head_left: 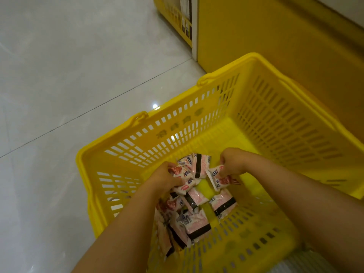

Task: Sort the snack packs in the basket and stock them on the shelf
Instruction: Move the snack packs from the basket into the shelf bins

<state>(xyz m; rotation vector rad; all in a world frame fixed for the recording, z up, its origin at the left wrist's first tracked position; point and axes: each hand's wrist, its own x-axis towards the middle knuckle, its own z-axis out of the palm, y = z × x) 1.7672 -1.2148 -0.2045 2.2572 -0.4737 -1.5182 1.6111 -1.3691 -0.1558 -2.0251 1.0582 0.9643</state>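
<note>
A yellow plastic basket stands on the floor in front of me. Several small pink-and-white snack packs lie on its bottom near the close wall. Both my hands are down inside it. My left hand grips a bunch of packs, fingers curled round them. My right hand pinches another white pack with red print, lifted a little off the pile. One more pack lies between the two hands.
The base of a yellow shelf unit rises behind the basket on the right. A second yellow basket stands at the top, beside it. Pale glossy floor tiles spread to the left.
</note>
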